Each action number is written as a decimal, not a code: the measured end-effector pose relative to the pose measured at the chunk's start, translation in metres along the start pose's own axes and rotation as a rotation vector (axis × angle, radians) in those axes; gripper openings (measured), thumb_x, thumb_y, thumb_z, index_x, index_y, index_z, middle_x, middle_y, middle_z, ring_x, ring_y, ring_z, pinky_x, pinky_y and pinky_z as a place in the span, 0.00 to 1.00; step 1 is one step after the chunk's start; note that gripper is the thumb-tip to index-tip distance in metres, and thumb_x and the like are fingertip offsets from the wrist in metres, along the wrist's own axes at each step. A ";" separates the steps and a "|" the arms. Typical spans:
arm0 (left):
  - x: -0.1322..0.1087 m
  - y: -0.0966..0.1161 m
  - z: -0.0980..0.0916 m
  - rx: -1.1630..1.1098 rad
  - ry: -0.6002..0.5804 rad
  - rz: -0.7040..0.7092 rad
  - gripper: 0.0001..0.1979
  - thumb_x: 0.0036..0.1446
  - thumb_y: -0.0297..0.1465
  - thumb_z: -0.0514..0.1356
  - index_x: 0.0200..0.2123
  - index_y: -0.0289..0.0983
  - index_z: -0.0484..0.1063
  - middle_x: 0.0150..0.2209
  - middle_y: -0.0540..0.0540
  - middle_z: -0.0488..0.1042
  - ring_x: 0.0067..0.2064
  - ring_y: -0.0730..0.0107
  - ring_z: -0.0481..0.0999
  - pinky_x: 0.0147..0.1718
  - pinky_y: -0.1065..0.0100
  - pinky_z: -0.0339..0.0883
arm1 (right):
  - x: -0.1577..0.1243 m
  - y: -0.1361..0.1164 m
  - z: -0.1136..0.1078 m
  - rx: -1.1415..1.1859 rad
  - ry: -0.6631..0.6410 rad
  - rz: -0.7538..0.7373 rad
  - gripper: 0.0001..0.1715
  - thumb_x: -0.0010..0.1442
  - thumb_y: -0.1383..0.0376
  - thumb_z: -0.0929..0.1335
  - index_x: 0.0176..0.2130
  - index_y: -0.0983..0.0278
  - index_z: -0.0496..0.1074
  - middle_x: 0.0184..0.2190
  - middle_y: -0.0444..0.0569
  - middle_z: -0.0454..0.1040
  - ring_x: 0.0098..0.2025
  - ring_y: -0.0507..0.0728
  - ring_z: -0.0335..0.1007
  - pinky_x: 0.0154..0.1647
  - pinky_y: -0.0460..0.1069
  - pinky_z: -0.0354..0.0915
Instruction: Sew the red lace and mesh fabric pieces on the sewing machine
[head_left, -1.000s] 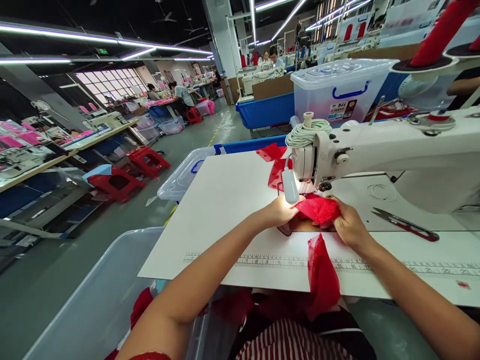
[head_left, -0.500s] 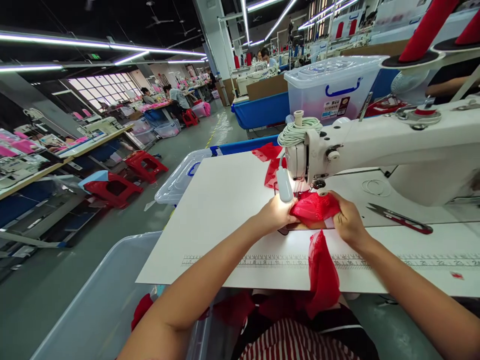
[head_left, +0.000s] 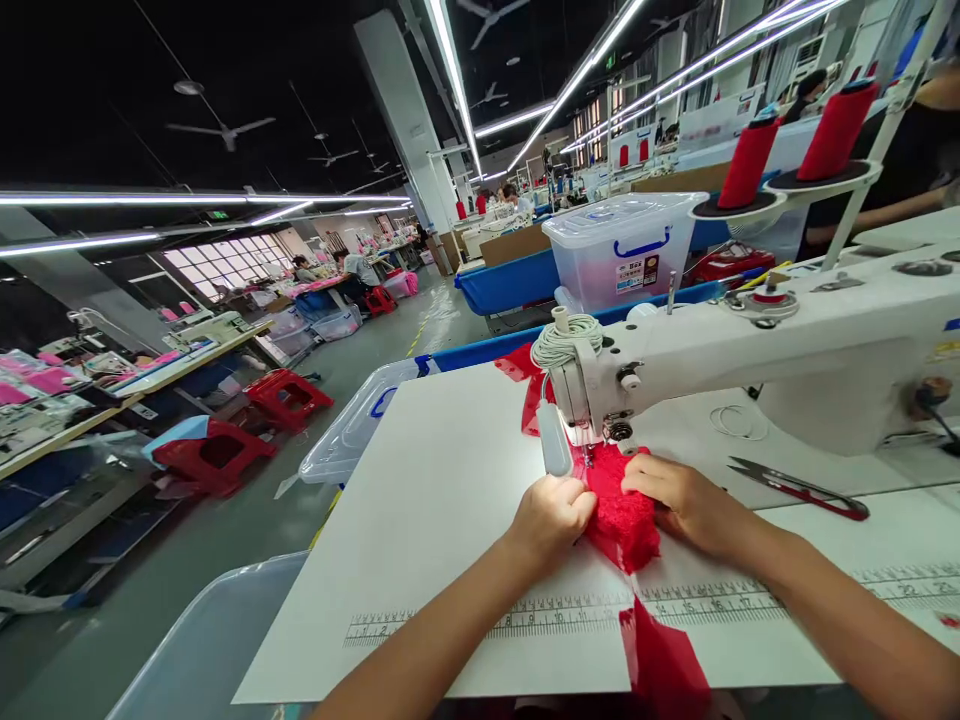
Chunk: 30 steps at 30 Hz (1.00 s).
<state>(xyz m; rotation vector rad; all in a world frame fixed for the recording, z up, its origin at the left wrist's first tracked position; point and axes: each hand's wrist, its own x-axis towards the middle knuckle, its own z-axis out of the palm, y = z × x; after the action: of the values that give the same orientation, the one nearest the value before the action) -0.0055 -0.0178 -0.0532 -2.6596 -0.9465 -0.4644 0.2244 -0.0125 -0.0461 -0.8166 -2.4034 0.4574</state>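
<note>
A piece of red lace fabric (head_left: 621,515) lies on the white table (head_left: 435,500) under the needle of a white sewing machine (head_left: 750,350). My left hand (head_left: 553,518) is closed, pinching the fabric's left edge just below the machine's lamp. My right hand (head_left: 679,503) rests on the fabric's right side with fingers curled over it. A strip of the same red fabric (head_left: 660,660) hangs off the table's front edge across the printed ruler. More red fabric (head_left: 529,385) trails behind the machine head.
Thread snips with red handles (head_left: 802,487) lie on the table to the right. Two red thread cones (head_left: 795,145) stand behind the machine. Clear plastic bins (head_left: 352,430) sit left of the table. Red stools (head_left: 247,430) stand in the aisle; other people work at distant tables.
The view has tilted upward, so table and hands sit lower in frame. My right hand has flattened down onto the fabric, which now lies spread under the needle instead of bunched between my hands.
</note>
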 end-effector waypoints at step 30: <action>-0.006 0.013 -0.005 0.175 0.223 0.078 0.13 0.60 0.20 0.54 0.43 0.32 0.76 0.42 0.35 0.79 0.30 0.64 0.74 0.24 0.66 0.69 | -0.009 0.011 0.020 -0.337 0.143 0.022 0.15 0.60 0.74 0.57 0.30 0.60 0.68 0.32 0.48 0.72 0.31 0.55 0.64 0.27 0.48 0.54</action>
<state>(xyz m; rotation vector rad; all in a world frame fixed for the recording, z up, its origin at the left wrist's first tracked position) -0.0019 -0.0328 -0.0532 -2.4182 -0.7764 -0.6154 0.2235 -0.0124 -0.0703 -0.9831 -2.3707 -0.0032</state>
